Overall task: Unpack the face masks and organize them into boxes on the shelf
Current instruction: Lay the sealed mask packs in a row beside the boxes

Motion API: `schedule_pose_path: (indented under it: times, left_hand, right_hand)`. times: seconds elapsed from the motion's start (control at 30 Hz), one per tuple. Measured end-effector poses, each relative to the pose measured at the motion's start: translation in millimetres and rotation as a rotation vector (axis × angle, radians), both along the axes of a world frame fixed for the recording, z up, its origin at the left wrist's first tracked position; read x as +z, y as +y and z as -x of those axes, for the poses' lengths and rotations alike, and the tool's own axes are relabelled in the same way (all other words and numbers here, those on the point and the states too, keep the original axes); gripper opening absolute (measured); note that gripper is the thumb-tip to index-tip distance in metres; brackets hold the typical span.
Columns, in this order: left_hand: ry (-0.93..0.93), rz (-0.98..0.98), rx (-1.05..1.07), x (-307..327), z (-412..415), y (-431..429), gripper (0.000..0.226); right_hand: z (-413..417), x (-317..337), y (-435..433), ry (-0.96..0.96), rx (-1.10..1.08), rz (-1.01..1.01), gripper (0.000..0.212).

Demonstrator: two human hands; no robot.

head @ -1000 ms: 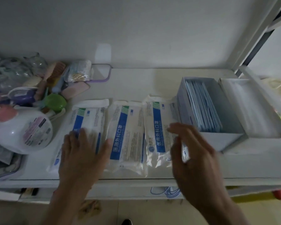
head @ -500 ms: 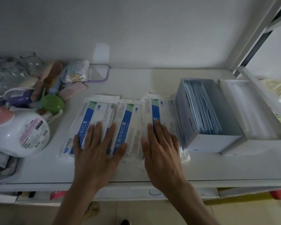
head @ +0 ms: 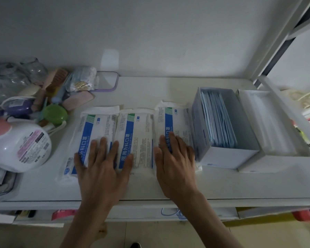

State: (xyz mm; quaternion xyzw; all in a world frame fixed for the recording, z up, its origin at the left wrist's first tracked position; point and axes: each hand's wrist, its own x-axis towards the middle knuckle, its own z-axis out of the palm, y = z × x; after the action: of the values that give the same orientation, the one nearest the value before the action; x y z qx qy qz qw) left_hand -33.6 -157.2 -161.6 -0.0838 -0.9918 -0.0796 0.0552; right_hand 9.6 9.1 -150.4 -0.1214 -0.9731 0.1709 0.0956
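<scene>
The left hand is lying flat, fingers spread, on the left pack and middle pack of masks. The right hand is lying flat on the right pack, beside the open box on the shelf.

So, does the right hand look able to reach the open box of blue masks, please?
Probably yes: the right hand lies flat on the rightmost pack, just beside the open box, with nothing standing between them.
</scene>
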Motion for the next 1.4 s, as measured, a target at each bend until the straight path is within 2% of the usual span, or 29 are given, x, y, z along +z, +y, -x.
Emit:
schedule_pose_path:
  times: [0.17,0.57,0.77,0.83,0.9,1.0,1.07,1.13,1.23,1.27,1.33,1.4]
  left_hand:
    - [-0.007,-0.020,0.017,1.9,6.9,1.0,0.081]
    - [0.051,-0.088,-0.039,-1.0,16.7,1.4,0.076]
    - [0.018,-0.222,-0.028,2.6,15.8,-1.2,0.078]
    - [0.048,-0.337,-0.036,15.0,11.1,2.7,0.074]
    - [0.095,-0.527,-0.088,39.2,-3.6,19.5,0.068]
    - [-0.126,-0.914,-0.313,75.3,-35.9,67.8,0.070]
    - [-0.292,-0.943,-0.455,79.2,-51.1,105.0,0.085]
    - [-0.435,-0.955,-0.491,73.3,-55.2,136.0,0.098]
    - [-0.534,-1.031,-0.449,60.9,-53.5,164.4,0.111]
    - [-0.546,-1.066,-0.434,58.2,-53.3,169.6,0.112]
    - [-0.543,-1.147,-0.415,53.8,-54.2,176.1,0.107]
    - [-0.501,-1.222,-0.384,49.7,-56.9,178.9,0.097]
  right_hand:
    - [-7.7,-3.0,1.1,-0.014,-0.024,-0.099,0.054]
    - [2.1,-19.3,-0.4,0.054,0.002,-0.066,0.057]
    - [3.0,-2.7,-0.6,-0.011,0.056,-0.008,0.059]
    - [-6.9,21.2,-0.1,0.081,0.093,0.048,0.056]
    - [-26.2,58.8,11.0,0.320,0.064,0.172,0.045]
    - [-65.2,97.8,66.8,0.842,-0.196,0.200,0.026]
    - [-84.5,107.8,115.9,0.997,-0.438,0.353,0.026]
    - [-96.0,102.8,160.4,0.914,-0.622,0.582,0.028]
    - [-102.5,88.8,208.5,0.623,-0.654,0.851,0.018]
    - [-100.0,83.9,215.7,0.548,-0.632,0.919,0.015]
    - [-93.4,74.3,219.4,0.431,-0.602,0.964,0.025]
    - [-89.3,69.2,215.2,0.421,-0.566,1.002,0.034]
